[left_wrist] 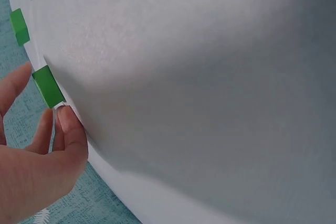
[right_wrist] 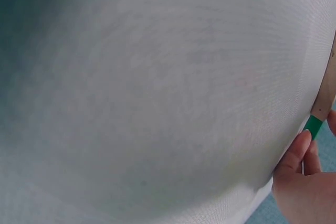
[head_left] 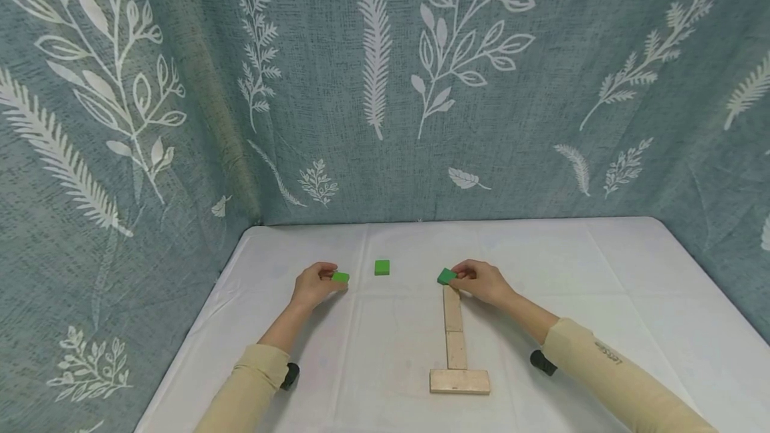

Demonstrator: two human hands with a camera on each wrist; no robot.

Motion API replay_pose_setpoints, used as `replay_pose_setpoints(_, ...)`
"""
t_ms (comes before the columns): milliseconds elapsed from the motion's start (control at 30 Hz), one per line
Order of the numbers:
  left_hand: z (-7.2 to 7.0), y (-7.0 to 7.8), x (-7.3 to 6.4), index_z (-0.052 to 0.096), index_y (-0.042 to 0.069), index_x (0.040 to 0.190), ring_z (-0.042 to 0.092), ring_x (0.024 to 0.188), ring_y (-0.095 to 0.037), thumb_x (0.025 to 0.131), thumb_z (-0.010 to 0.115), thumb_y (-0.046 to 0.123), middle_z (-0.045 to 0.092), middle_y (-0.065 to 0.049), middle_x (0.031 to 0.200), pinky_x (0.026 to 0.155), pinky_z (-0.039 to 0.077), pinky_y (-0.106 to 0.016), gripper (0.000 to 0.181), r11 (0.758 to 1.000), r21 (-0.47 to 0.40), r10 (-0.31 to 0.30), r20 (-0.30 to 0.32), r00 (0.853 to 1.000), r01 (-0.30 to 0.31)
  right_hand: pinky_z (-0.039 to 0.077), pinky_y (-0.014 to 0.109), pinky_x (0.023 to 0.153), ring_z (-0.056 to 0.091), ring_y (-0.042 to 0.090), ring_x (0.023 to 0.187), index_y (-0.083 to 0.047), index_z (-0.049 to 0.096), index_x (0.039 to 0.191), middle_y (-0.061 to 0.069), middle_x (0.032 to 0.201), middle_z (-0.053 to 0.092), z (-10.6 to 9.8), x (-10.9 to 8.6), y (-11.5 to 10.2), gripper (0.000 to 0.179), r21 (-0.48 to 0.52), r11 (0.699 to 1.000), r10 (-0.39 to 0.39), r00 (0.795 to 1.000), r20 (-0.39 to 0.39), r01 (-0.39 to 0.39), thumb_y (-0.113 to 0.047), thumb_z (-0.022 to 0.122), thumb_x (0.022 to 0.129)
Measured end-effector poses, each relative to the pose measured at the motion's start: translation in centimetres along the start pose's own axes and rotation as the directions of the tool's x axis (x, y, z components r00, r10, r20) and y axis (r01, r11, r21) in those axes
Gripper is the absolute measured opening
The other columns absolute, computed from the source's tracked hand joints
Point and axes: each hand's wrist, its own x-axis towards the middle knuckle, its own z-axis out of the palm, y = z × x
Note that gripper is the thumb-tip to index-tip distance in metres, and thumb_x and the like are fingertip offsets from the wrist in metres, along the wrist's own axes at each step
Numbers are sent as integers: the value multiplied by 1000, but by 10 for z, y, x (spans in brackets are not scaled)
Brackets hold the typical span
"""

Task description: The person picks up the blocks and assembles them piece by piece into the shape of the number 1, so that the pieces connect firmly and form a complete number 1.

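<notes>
My left hand (head_left: 314,286) curls thumb and fingers about a light green square block (head_left: 340,277) at the left of the table. In the left wrist view its fingertips lie right at the edges of this block (left_wrist: 49,86). A darker green block (head_left: 446,276) is pinched between the thumb and fingers of my right hand (head_left: 486,282). It sits turned at the far end of a wooden plank (head_left: 452,308), as the right wrist view also shows. Another light green block (head_left: 381,267) lies on the cloth between both hands.
A second plank (head_left: 456,351) continues the row toward me, ending at a crosswise wooden block (head_left: 460,381). White cloth (head_left: 397,326) covers the table, and a patterned blue-green curtain (head_left: 337,85) hangs behind it. Both wrists carry black devices.
</notes>
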Motion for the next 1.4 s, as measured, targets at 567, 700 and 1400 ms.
replay_pose_setpoints(567, 1, -5, 2, 62, -9, 117, 57, 97, -30, 78, 75, 8, 64, -21, 107, 83, 50, -39, 45, 996, 63, 60, -19, 998, -59, 46, 30, 68, 54, 16, 80, -1, 66, 112, 3, 93, 63, 0, -1, -1, 31, -11, 1000, -12, 1000, -5, 12, -22, 68, 91)
replay_pose_setpoints(700, 1, -6, 2, 62, -9, 117, 57, 98, -31, 78, 76, 7, 64, -21, 108, 84, 50, -39, 44, 997, 62, 57, -19, 998, -55, 46, 29, 67, 54, 16, 80, -1, 66, 112, 3, 93, 62, 0, 0, -1, 30, -12, 1000, -13, 1000, -5, 13, -22, 68, 90)
replay_pose_setpoints(1400, 3, -4, 0, 63, -5, 120, 58, 104, -32, 80, 77, 12, 64, -20, 113, 88, 49, -42, 46, 1000, 17, 12, -32, 999, -12, 46, 29, 67, 55, 16, 80, 0, 66, 112, 3, 93, 62, -1, 0, -1, 31, 3, 1000, -12, 1000, 2, 12, -22, 69, 90)
